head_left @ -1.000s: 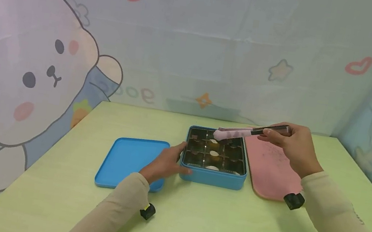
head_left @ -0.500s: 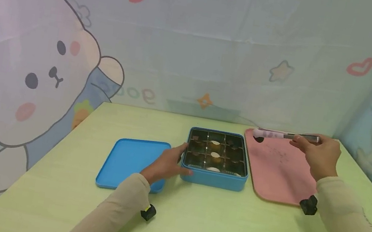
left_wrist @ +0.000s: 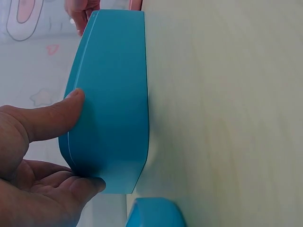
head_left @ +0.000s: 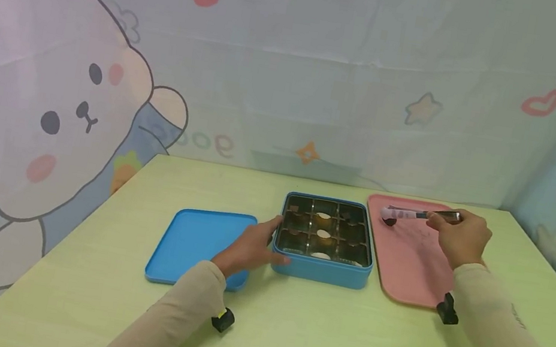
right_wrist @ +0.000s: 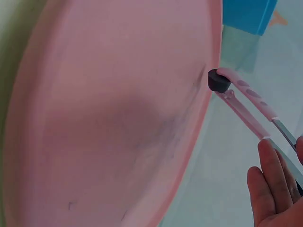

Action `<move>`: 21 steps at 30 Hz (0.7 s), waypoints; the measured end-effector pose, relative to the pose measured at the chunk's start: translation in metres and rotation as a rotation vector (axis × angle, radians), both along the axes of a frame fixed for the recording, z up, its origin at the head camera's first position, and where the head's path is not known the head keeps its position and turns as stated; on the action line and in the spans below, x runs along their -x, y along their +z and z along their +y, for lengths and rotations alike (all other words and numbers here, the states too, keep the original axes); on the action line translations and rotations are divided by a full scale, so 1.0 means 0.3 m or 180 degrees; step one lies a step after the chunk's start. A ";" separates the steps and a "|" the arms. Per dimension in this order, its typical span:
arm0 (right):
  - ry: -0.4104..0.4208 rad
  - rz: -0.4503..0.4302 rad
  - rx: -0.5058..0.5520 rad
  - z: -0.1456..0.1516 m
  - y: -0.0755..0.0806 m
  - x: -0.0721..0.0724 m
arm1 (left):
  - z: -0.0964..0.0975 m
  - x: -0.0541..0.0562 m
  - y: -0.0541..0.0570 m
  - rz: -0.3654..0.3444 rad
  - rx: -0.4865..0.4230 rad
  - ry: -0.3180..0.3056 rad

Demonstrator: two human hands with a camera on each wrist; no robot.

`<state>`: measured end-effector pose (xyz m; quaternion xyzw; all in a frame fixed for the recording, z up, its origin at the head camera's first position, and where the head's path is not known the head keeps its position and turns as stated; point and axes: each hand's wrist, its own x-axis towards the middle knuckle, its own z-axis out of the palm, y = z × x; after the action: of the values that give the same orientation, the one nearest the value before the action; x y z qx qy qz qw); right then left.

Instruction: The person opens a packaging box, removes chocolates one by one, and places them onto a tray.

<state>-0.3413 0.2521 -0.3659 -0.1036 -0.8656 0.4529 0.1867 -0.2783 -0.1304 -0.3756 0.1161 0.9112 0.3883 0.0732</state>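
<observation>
A blue box (head_left: 321, 270) stands mid-table with a dark, gridded insert (head_left: 297, 223); pale oval spots show down its middle column. My left hand (head_left: 251, 246) grips the box's front left corner, thumb on the front wall and fingers at the side. Over the pink tray (head_left: 424, 282), my right hand (head_left: 464, 238) holds tongs (head_left: 416, 214) with pale pink, spotted tips. Between those tips is a small, dark, round piece (right_wrist: 218, 81), near the tray's far left corner. Whether the piece touches the tray I cannot tell.
A shallow blue lid (head_left: 196, 239) lies on the table (head_left: 296, 334) left of the box, partly behind my left hand and sleeve. The tray sits close along the box's right side. A printed cloth (head_left: 295, 67) hangs behind the table's back edge.
The tongs have moved right from above the box to over the tray, carrying the dark piece, then lowered toward the tray's surface. My left hand has stayed on the box.
</observation>
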 end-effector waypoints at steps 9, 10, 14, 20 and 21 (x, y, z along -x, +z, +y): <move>0.0149 0.0112 -0.0640 0.003 0.010 0.000 | -0.001 -0.001 0.006 -0.0019 -0.0016 0.0019; 0.0164 0.0102 -0.0692 0.005 0.016 0.000 | -0.003 -0.001 0.008 -0.0033 -0.0034 0.0028; 0.0178 -0.0041 -0.0732 0.008 0.030 -0.002 | -0.009 -0.001 0.011 -0.0042 -0.0018 0.0052; 0.0077 -0.0150 -0.0558 0.008 0.029 -0.019 | 0.000 0.000 0.006 0.0001 0.0067 0.0015; 0.0060 -0.0140 -0.0538 0.008 0.029 -0.023 | 0.003 0.000 0.004 0.0003 0.0065 0.0005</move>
<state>-0.3345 0.2545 -0.3573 -0.0893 -0.9055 0.3777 0.1714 -0.2782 -0.1295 -0.3745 0.1148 0.9153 0.3790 0.0736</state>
